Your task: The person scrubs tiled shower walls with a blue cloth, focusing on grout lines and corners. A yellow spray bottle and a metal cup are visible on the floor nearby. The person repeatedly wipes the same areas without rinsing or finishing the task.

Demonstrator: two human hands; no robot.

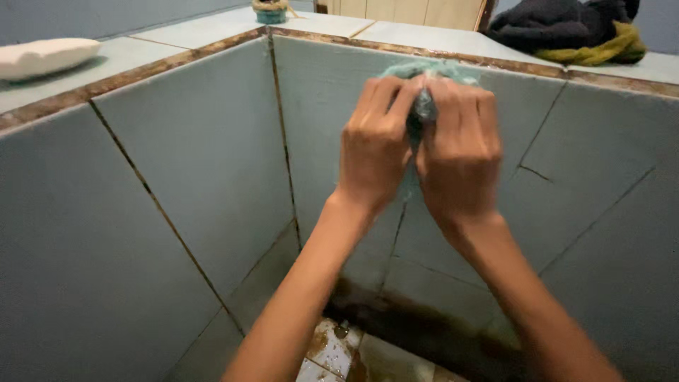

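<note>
Here the left hand [375, 141] and right hand [460, 152], both closed tight, wring one bunched pale-green mesh scrubbing cloth [424, 74] at upper centre, over the blue tiled basin wall [212, 177]. The next move probably needs a firmer twist. One white soap dish [42, 56] sits upper left; one dark cloth pile [566, 25] upper right.

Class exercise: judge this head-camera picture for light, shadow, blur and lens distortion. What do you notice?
Head view: dim, bluish, even light, no glare; the tank floor lies in deep shadow; the left hand and right hand, clenched on a green cloth, look slightly soft; the tiled rim bends a little from the wide lens.
</note>
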